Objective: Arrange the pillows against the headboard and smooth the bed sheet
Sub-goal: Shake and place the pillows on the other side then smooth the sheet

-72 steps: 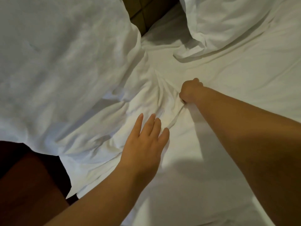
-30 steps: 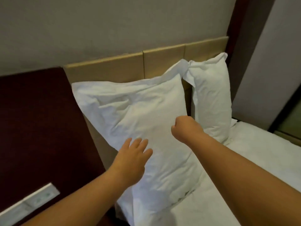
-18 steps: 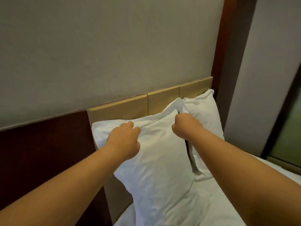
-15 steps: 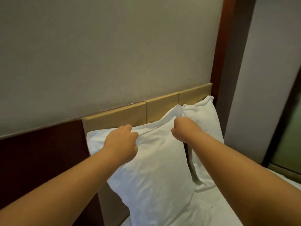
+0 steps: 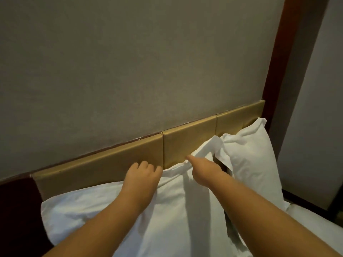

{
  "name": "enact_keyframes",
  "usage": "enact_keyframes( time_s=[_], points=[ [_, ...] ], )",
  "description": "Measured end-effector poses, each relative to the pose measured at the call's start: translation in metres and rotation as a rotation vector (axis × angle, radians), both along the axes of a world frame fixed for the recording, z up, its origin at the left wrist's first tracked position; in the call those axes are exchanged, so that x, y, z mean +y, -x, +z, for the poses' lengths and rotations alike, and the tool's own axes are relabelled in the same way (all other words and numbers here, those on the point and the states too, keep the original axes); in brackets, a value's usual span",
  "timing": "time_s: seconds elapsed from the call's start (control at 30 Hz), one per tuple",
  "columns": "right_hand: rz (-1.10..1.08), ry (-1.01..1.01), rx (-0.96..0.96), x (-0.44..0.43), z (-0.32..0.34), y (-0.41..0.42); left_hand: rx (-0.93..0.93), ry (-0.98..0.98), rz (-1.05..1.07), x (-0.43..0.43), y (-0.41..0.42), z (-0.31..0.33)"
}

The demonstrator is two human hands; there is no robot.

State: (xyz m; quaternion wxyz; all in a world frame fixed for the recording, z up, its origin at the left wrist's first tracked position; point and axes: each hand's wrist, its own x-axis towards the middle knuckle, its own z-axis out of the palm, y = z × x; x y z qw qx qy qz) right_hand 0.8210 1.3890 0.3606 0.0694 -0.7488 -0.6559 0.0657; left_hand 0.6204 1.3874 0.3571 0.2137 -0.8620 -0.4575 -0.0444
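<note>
**Near pillow gripped at its top edge, being set against the headboard**

The left hand (image 5: 142,178) is curled shut over the top edge of the near pillow (image 5: 167,216), knuckles almost touching the headboard (image 5: 104,164). The right hand (image 5: 203,171), at 3 o'clock from the left, is also closed, pinching the same pillow's flap near its upper corner; that corner stands up in a peak at 1 o'clock from the hand. Both forearms reach in from 6 o'clock.

The near pillow lies tilted, its upper edge leaning on the tan headboard panels. The far pillow (image 5: 254,160), at 2 o'clock from the hands, already stands upright against the headboard, just beside the near one and touching its raised corner. A strip of bed sheet (image 5: 319,225) shows at 4 o'clock, too little to judge its wrinkles.

The step in hand looks like seating the near pillow. Next it probably wants its top edge pulled level and pressed back flat, then released so the sheet can be smoothed.

No containers are in view.
</note>
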Motion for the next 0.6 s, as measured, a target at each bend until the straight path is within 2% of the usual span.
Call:
enact_keyframes(
  time_s=[0.17,0.27,0.33,0.5,0.6],
  points=[
    [-0.013,-0.059,0.063,0.030,-0.005,-0.014,-0.006,-0.061,-0.046,0.008,-0.008,-0.012],
    [0.008,-0.130,0.097,0.045,0.010,-0.010,-0.146,-0.038,-0.048,0.012,-0.004,-0.004],
    [0.017,-0.186,0.100,0.054,0.019,-0.005,-0.228,-0.115,-0.074,0.018,0.002,0.006],
    [-0.092,-0.316,0.317,0.061,0.023,0.010,-0.096,-0.139,0.014,0.011,0.008,0.019],
    [-0.111,-0.349,0.325,0.052,0.031,0.016,-0.151,-0.148,0.046,0.004,0.012,0.025]
  ],
)
